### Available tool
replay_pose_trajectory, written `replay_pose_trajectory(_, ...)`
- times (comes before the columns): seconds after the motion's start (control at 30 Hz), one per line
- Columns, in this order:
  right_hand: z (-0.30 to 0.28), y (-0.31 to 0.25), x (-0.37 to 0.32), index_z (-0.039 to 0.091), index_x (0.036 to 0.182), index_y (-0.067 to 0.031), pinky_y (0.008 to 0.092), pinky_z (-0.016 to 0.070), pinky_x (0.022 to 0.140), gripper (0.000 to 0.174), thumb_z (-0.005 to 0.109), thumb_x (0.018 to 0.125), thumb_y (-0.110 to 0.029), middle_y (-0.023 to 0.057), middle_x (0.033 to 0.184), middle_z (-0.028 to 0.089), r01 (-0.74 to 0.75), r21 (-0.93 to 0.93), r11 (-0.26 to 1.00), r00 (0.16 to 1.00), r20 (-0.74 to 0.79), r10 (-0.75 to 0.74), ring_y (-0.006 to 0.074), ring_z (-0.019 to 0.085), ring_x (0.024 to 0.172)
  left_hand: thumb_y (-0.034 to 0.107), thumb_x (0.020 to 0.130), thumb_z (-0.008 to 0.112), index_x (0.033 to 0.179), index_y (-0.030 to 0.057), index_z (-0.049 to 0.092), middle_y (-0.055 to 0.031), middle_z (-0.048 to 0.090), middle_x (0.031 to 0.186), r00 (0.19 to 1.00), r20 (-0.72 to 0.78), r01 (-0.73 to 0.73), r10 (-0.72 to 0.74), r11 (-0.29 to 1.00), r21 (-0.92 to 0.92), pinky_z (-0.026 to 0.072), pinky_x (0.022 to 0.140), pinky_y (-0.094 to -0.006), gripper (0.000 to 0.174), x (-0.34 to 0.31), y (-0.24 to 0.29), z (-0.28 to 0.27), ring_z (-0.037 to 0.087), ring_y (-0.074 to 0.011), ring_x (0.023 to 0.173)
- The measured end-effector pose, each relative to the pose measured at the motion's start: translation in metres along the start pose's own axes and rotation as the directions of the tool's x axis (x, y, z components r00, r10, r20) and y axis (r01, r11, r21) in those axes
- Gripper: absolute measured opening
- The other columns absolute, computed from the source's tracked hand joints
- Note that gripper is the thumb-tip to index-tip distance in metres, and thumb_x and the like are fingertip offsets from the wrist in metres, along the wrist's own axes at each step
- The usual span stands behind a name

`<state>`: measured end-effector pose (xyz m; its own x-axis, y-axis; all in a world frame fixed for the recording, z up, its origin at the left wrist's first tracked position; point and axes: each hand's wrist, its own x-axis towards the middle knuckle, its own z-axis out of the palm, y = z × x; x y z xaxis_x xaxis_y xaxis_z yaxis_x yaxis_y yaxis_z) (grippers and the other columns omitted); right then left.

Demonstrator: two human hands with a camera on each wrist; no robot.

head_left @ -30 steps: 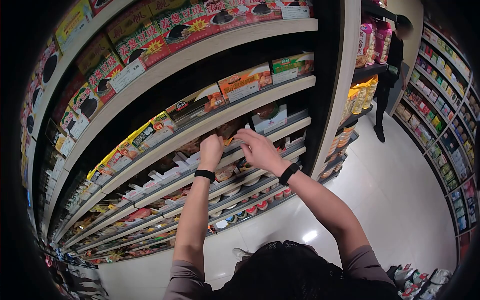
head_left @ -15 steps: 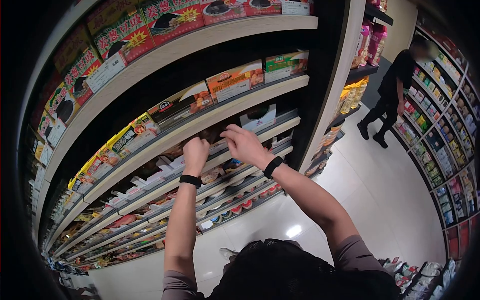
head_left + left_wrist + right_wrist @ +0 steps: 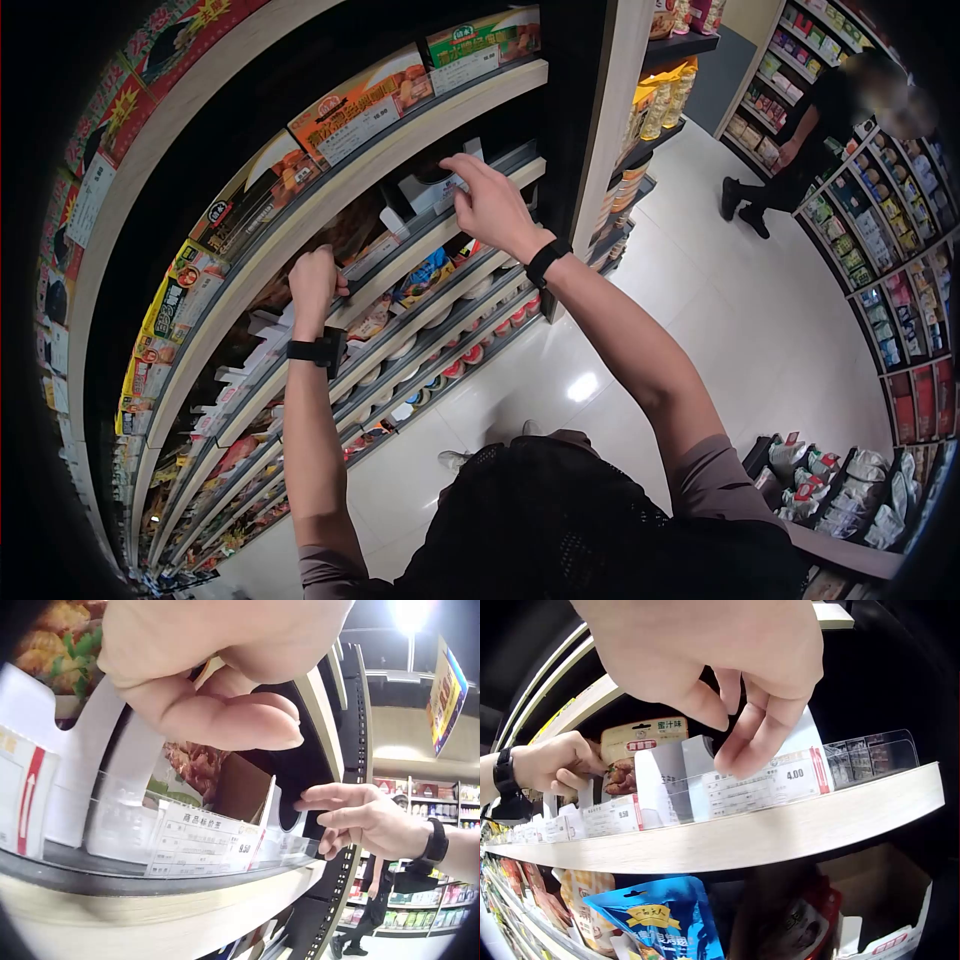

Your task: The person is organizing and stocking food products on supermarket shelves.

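My left hand [image 3: 315,280] is at the shelf front on the left, fingers curled at the left edge of a cream food packet [image 3: 643,750] picturing glazed meat. The packet stands upright in a white display box [image 3: 660,769] behind a 9.50 price tag [image 3: 202,841]. In the left wrist view, my fingers [image 3: 232,724] hide the packet's upper part. To the right, my right hand [image 3: 495,210] hangs with loosely bent fingers over a white box [image 3: 808,735] behind a 4.00 tag [image 3: 769,780]. Its fingertips are right at that box's front, with nothing seen between them.
Above runs a shelf with an orange box [image 3: 360,105] and a green one [image 3: 480,45]. Below lies a blue packet [image 3: 656,919] beside other bags. A dark upright panel [image 3: 575,150] bounds the shelf at right. A person in black [image 3: 815,130] stands across the aisle.
The hands have drawn apart, the left moving left along the shelf and the right staying near the box at right. The view has tilted and shifted right; the person in black has moved along the aisle.
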<state>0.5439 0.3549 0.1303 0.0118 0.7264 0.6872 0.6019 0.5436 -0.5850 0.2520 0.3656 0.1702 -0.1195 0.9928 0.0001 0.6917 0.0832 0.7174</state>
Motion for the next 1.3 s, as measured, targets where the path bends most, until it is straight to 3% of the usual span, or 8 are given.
replay_pose_trajectory(0.47, 0.043, -0.05, 0.035, 0.066, 0.112, 0.0067, 0.0481, 0.0544, 0.087, 0.032, 0.067, 0.087, -0.012, 0.0294, 0.1, 0.068, -0.091, -0.05, 0.995, 0.968, 0.231, 0.1, 0.0457, 0.068, 0.092, 0.026, 0.097, 0.053, 0.076, -0.0084, 0.067, -0.0152, 0.06, 0.056, 0.967, 0.177, 0.219, -0.18, 0.949, -0.228, 0.0526, 0.066, -0.0375, 0.043, 0.0, 0.014, -0.011, 0.064, -0.0262, 0.051)
replay_pose_trajectory(0.6, 0.042, -0.075, 0.053, 0.061, 0.124, 0.0097, 0.0379, 0.0598, 0.064, 0.036, 0.064, 0.092, -0.007, 0.0209, 0.086, 0.073, -0.49, 0.264, 0.831, 0.803, 0.508, 0.312, 0.0293, 0.075, 0.068, 0.029, 0.097, 0.05, 0.081, -0.0109, 0.067, -0.0161, 0.063, 0.057, 0.97, 0.236, 0.099, -0.053, 0.978, -0.186, 0.0539, 0.071, -0.0379, 0.046, 0.0, 0.004, -0.015, 0.07, -0.0267, 0.057)
replay_pose_trajectory(0.83, 0.064, -0.042, 0.066, 0.067, 0.114, 0.0096, 0.03, 0.0576, 0.06, 0.025, 0.061, 0.09, 0.006, 0.0143, 0.089, 0.074, -0.598, 0.307, 0.74, 0.746, 0.552, 0.373, 0.0189, 0.072, 0.07, 0.033, 0.097, 0.057, 0.077, -0.0107, 0.067, -0.0224, 0.067, 0.062, 0.989, 0.139, -0.031, 0.048, 0.992, -0.121, 0.0563, 0.071, -0.0433, 0.05, -0.013, -0.003, -0.015, 0.073, -0.0346, 0.068)
replay_pose_trajectory(0.97, 0.081, -0.016, 0.07, 0.073, 0.1, 0.0066, 0.0364, 0.0588, 0.068, 0.025, 0.071, 0.076, 0.001, 0.0191, 0.079, 0.075, -0.294, 0.186, 0.937, 0.906, 0.368, 0.211, 0.0273, 0.074, 0.07, 0.036, 0.099, 0.066, 0.085, -0.0093, 0.065, -0.0274, 0.067, 0.072, 0.881, -0.189, -0.383, 0.433, 0.889, 0.25, 0.0543, 0.067, -0.0512, 0.047, -0.023, -0.029, -0.002, 0.069, -0.0444, 0.07)
replay_pose_trajectory(1.03, 0.079, -0.015, 0.07, 0.074, 0.095, 0.0029, 0.0409, 0.059, 0.077, 0.021, 0.068, 0.075, -0.001, 0.0191, 0.077, 0.073, -0.423, 0.163, 0.891, 0.842, 0.435, 0.32, 0.0378, 0.072, 0.074, 0.038, 0.099, 0.067, 0.091, -0.0083, 0.062, -0.027, 0.066, 0.075, 0.774, -0.274, -0.461, 0.571, 0.804, 0.376, 0.0524, 0.063, -0.0502, 0.048, -0.032, -0.032, 0.003, 0.067, -0.0444, 0.068)
replay_pose_trajectory(1.1, 0.097, 0.023, 0.065, 0.074, 0.09, 0.0018, 0.0431, 0.0586, 0.077, 0.017, 0.065, 0.077, -0.005, 0.0202, 0.075, 0.072, 0.16, -0.15, 0.976, 0.908, 0.411, -0.086, 0.0399, 0.072, 0.075, 0.031, 0.099, 0.068, 0.105, -0.0068, 0.057, -0.0269, 0.065, 0.081, 0.798, -0.276, -0.439, 0.535, 0.831, 0.342, 0.051, 0.063, -0.053, 0.04, -0.034, -0.036, 0.007, 0.066, -0.0471, 0.075)
replay_pose_trajectory(1.2, 0.075, -0.015, 0.064, 0.072, 0.087, 0.0035, 0.0472, 0.057, 0.077, 0.021, 0.065, 0.078, -0.015, 0.0237, 0.073, 0.069, -0.278, 0.066, 0.958, 0.904, 0.356, 0.238, 0.043, 0.069, 0.076, 0.023, 0.1, 0.068, 0.106, -0.0058, 0.053, -0.0268, 0.064, 0.081, 0.775, -0.349, -0.453, 0.526, 0.849, 0.273, 0.0499, 0.062, -0.0544, 0.033, -0.041, -0.024, 0.012, 0.065, -0.0468, 0.073)
replay_pose_trajectory(1.3, 0.084, 0.002, 0.059, 0.071, 0.087, 0.0045, 0.0494, 0.0572, 0.076, 0.024, 0.066, 0.083, -0.019, 0.0261, 0.08, 0.07, 0.214, -0.102, 0.972, 0.935, 0.31, -0.173, 0.045, 0.07, 0.08, 0.023, 0.102, 0.065, 0.105, -0.0057, 0.059, -0.0285, 0.064, 0.083, 0.759, -0.341, -0.399, 0.555, 0.81, 0.429, 0.0513, 0.057, -0.0522, 0.03, -0.034, -0.028, 0.021, 0.065, -0.0484, 0.071)
